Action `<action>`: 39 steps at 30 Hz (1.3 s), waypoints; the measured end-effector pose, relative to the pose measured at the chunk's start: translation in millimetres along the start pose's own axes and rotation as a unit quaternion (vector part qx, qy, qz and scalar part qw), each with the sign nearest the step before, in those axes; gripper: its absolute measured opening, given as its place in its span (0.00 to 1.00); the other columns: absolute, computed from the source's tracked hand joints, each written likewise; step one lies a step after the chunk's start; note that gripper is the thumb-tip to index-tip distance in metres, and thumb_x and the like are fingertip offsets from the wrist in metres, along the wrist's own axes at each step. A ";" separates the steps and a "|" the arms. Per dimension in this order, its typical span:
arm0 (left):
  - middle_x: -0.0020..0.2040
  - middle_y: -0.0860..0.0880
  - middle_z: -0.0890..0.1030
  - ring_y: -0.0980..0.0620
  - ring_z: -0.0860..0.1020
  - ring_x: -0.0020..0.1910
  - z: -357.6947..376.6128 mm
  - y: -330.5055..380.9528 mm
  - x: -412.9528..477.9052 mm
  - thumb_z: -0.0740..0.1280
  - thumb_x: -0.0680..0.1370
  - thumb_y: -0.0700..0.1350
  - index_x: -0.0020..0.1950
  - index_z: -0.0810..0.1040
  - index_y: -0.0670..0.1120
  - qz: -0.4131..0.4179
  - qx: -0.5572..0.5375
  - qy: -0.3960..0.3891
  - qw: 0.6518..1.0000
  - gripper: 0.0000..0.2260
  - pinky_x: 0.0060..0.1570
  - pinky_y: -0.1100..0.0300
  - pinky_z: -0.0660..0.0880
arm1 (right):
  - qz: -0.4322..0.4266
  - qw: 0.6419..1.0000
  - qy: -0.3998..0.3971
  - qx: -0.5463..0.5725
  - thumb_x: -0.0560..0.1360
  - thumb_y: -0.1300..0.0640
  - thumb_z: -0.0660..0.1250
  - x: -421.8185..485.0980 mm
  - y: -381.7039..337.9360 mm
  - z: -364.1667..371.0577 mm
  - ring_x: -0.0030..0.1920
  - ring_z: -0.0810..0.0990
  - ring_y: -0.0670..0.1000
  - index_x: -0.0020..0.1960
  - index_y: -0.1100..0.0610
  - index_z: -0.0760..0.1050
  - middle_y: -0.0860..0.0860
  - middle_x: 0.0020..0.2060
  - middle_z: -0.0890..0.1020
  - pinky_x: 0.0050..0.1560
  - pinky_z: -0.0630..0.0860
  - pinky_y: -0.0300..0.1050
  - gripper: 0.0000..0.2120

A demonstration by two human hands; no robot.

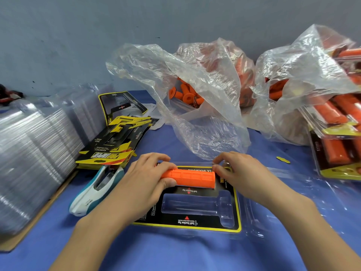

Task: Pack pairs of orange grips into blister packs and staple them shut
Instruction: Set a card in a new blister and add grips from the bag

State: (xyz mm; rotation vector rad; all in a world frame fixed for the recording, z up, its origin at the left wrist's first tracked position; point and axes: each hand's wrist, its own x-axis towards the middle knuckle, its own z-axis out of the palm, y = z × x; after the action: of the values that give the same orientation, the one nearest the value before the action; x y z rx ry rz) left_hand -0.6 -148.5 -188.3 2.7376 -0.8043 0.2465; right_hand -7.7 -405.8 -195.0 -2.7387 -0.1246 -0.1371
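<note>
An open blister pack (195, 222) with a black and yellow card lies on the blue cloth in front of me. An orange grip (192, 178) lies across its far cavity. My left hand (144, 180) grips the grip's left end, thumb underneath and fingers over the top. My right hand (240, 173) holds the grip's right end with curled fingers. The near cavity (197, 207) of the pack holds nothing. A white and teal stapler (95, 189) lies just left of my left hand.
Clear plastic bags (199, 90) with loose orange grips stand behind the pack. Filled packs (340, 133) are piled at the right. Stacks of clear blister shells (33, 153) and black and yellow cards (115, 145) fill the left.
</note>
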 end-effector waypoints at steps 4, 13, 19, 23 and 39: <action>0.68 0.59 0.67 0.58 0.60 0.70 2.4 -3.8 0.0 0.61 0.81 0.56 0.67 0.73 0.58 -0.003 -0.012 -0.005 1.000 0.16 0.71 0.54 0.60 | 0.000 1.000 0.000 -0.003 0.80 0.43 0.58 -0.4 0.0 -0.3 0.52 0.76 0.48 0.57 0.43 0.74 0.44 0.51 0.79 0.52 0.73 0.48 0.10; 0.69 0.60 0.68 0.59 0.60 0.71 6.7 -8.7 -0.6 0.62 0.79 0.60 0.68 0.74 0.59 -0.007 -0.042 -0.013 0.999 0.17 0.71 0.49 0.63 | -0.001 1.000 -0.004 -0.001 0.81 0.42 0.58 -1.0 0.4 -1.4 0.50 0.76 0.48 0.58 0.43 0.74 0.44 0.52 0.79 0.51 0.73 0.47 0.10; 0.67 0.63 0.68 0.61 0.62 0.70 4.1 -9.5 0.0 0.54 0.75 0.68 0.66 0.74 0.63 -0.009 -0.070 -0.018 0.997 0.23 0.70 0.47 0.65 | -0.003 1.000 -0.004 -0.001 0.81 0.42 0.58 -0.4 1.4 -0.4 0.48 0.74 0.46 0.58 0.42 0.74 0.43 0.52 0.78 0.50 0.72 0.47 0.10; 0.64 0.61 0.71 0.59 0.66 0.67 0.8 -1.8 0.0 0.59 0.80 0.63 0.63 0.76 0.63 0.026 -0.090 0.025 0.995 0.15 0.67 0.48 0.68 | -0.001 1.000 0.001 -0.005 0.81 0.42 0.58 -0.5 1.6 -0.2 0.48 0.74 0.47 0.57 0.42 0.74 0.43 0.51 0.78 0.48 0.70 0.47 0.10; 0.53 0.58 0.79 0.60 0.72 0.57 -20.1 -18.0 -1.4 0.65 0.81 0.49 0.54 0.82 0.55 -0.013 -0.093 0.129 0.987 0.06 0.58 0.70 0.65 | 0.001 1.000 -0.013 -0.007 0.81 0.42 0.57 -0.6 1.2 -1.5 0.53 0.76 0.49 0.59 0.43 0.74 0.45 0.54 0.79 0.53 0.73 0.49 0.11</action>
State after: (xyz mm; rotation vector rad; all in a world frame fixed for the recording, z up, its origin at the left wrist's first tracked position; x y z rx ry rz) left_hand 6.5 -127.1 -173.4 2.4743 -0.6825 0.4836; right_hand -8.3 -407.5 -194.1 -2.7542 -0.1287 -0.1021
